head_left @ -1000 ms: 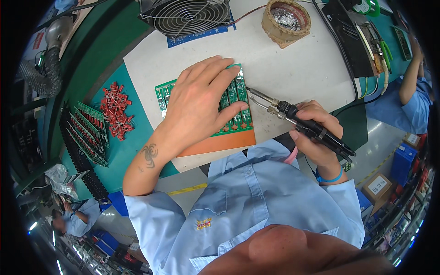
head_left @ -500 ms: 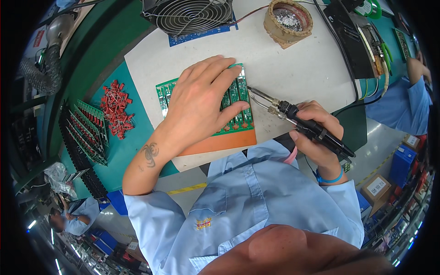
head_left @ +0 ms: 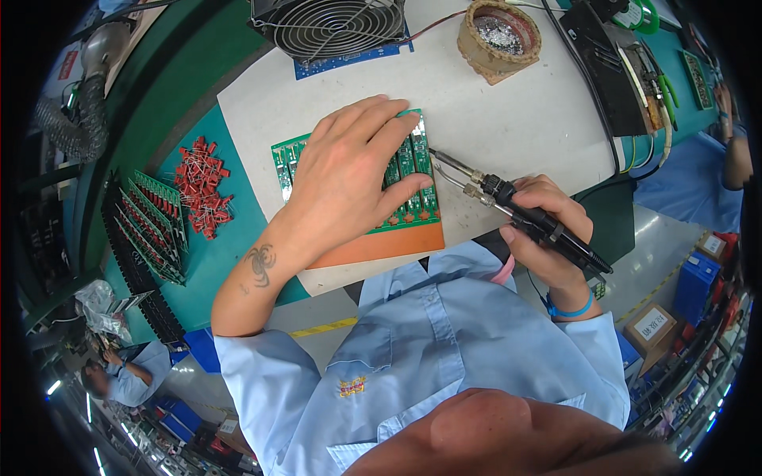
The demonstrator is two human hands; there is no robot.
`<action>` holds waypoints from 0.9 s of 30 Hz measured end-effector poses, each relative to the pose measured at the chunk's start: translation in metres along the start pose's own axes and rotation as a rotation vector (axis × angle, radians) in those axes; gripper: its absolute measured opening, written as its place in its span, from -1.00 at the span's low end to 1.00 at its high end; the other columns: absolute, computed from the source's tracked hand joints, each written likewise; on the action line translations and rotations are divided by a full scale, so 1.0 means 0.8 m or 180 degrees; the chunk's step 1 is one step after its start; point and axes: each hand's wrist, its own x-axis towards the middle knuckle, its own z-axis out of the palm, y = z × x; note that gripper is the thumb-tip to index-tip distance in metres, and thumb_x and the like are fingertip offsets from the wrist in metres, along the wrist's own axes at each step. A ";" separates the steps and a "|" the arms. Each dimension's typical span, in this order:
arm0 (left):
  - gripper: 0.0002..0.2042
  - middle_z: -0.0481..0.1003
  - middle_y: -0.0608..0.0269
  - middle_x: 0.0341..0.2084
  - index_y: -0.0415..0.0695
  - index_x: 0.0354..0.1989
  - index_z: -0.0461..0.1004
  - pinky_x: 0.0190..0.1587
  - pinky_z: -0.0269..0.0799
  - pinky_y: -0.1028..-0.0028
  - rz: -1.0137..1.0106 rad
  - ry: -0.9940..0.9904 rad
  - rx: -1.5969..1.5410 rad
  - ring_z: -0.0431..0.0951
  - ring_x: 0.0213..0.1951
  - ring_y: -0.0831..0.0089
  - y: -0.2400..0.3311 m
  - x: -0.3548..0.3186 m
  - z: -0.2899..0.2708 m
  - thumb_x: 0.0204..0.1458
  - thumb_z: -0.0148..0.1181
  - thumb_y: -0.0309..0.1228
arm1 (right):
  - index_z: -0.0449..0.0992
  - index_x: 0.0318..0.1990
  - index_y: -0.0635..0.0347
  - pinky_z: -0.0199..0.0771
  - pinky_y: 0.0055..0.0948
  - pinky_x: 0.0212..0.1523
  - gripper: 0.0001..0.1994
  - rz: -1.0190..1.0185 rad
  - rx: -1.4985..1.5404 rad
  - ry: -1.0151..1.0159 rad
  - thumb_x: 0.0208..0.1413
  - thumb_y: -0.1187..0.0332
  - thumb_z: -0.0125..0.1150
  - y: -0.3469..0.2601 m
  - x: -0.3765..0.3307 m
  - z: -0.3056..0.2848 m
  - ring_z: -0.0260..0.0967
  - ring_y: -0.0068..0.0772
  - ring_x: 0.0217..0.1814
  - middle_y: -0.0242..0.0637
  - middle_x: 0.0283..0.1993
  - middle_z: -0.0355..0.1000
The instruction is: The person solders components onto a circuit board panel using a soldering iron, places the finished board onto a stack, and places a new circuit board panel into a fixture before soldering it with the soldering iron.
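My left hand (head_left: 345, 170) lies spread over a green circuit board panel (head_left: 417, 147), its fingers stretched toward the far edge and covering the middle. Under the panel is an orange backing sheet (head_left: 397, 243), showing along the near side. My right hand (head_left: 557, 262) is wrapped round a black soldering iron (head_left: 498, 190) with a thin metal feed tube beside its tip. The tip points up and left, close to the panel's right edge; whether it touches cannot be told.
At left are a heap of red components with wire leads (head_left: 202, 186), and upright boards (head_left: 155, 230) in a black rack (head_left: 139, 270). A fan (head_left: 337, 28) and a round solder-scrap tub (head_left: 500, 40) stand at the back. A black tool stand (head_left: 591, 63) is at right; a co-worker's blue sleeve (head_left: 690, 186) lies beyond.
My hands, the panel and the soldering iron look almost unmoved. At the far right, the co-worker's arm has shifted position.
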 end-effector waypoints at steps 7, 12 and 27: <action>-0.44 0.54 0.14 0.26 -0.18 0.22 0.57 0.36 0.36 0.19 0.0006 0.0043 0.0001 0.48 0.36 0.12 0.000 -0.001 0.001 0.08 0.50 -0.16 | 0.64 0.04 0.33 0.54 -0.31 -0.09 -0.55 -0.0083 -0.0045 0.0080 -0.10 0.64 0.49 -0.003 -0.004 -0.005 0.51 -0.19 -0.18 -0.07 -0.19 0.62; -0.45 0.55 0.15 0.25 -0.17 0.21 0.57 0.36 0.37 0.20 0.0042 0.0086 0.0032 0.49 0.35 0.13 0.000 0.000 0.003 0.08 0.50 -0.17 | 0.64 0.04 0.33 0.53 -0.33 -0.10 -0.56 -0.0083 -0.0036 0.0088 -0.09 0.64 0.48 -0.003 -0.004 -0.003 0.50 -0.21 -0.19 -0.07 -0.19 0.63; -0.46 0.55 0.16 0.24 -0.17 0.18 0.58 0.34 0.37 0.21 0.0053 0.0129 -0.0008 0.50 0.33 0.14 0.000 0.001 0.002 0.06 0.51 -0.19 | 0.64 0.04 0.33 0.51 -0.38 -0.15 -0.55 -0.0027 -0.0054 -0.0011 -0.09 0.66 0.48 -0.004 0.000 0.000 0.49 -0.26 -0.22 -0.06 -0.15 0.64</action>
